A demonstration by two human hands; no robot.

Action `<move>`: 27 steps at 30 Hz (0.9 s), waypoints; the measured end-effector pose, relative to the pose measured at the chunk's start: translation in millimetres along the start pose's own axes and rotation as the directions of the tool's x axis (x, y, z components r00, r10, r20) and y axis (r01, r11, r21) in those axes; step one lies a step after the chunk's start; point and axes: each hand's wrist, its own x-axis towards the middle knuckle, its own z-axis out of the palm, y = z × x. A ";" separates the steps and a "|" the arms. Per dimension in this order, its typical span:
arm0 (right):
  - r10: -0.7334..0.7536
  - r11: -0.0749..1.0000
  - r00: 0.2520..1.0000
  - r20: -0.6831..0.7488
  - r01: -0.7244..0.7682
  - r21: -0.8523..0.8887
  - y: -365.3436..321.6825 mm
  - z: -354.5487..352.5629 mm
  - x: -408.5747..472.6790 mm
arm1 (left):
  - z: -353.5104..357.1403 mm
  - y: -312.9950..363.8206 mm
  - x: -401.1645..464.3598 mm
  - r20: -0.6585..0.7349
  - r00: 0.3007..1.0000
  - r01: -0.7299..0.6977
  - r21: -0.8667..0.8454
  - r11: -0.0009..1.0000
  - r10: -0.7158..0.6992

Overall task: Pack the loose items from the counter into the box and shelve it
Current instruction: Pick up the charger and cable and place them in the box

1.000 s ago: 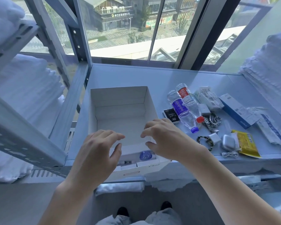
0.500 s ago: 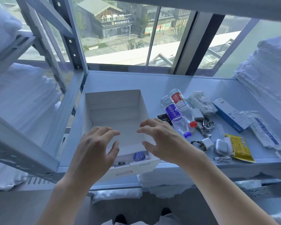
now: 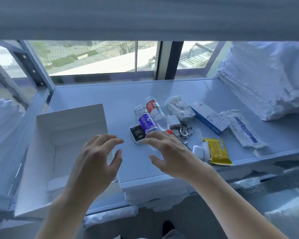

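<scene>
An open white box (image 3: 41, 135) stands at the left of the pale counter (image 3: 128, 97). To its right lies a pile of loose items: a purple-label bottle (image 3: 146, 122), a red-label bottle (image 3: 153, 106), a small black box (image 3: 136, 134), a metal watch chain (image 3: 186, 130), a white earbud case (image 3: 198, 151), a yellow packet (image 3: 217, 152) and a blue-white carton (image 3: 209, 118). My left hand (image 3: 97, 159) hovers over the box's right wall, fingers spread, holding nothing. My right hand (image 3: 169, 156) hovers with spread fingers just before the bottles and covers their caps.
White folded linen (image 3: 266, 80) is stacked at the right end of the counter, and more fills the shelves at left (image 3: 5, 121). A shelf beam (image 3: 145, 18) crosses overhead. White plastic wrappers (image 3: 245, 131) lie at the pile's right. Windows stand behind.
The view has swung down and right, so the box now sits further left. Both hands have moved right off the box's front; my right hand has reached the bottles.
</scene>
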 end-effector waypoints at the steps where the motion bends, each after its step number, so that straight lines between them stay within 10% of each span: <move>1: 0.023 1.000 1.000 0.001 -0.023 0.004 11.4 -4.5 -7.4 | 6.9 8.9 4.6 0.006 1.000 -0.014 -0.010 1.000 0.014; 13: 0.254 0.966 0.967 0.008 -0.254 0.050 148.2 -29.3 -92.2 | 96.2 85.6 31.5 0.128 0.991 -0.019 -0.045 0.999 0.024; 27: 0.168 0.980 0.979 0.114 -0.178 0.085 230.8 -8.0 -113.5 | 198.0 114.6 1.9 0.250 0.961 0.140 -0.070 0.988 -0.118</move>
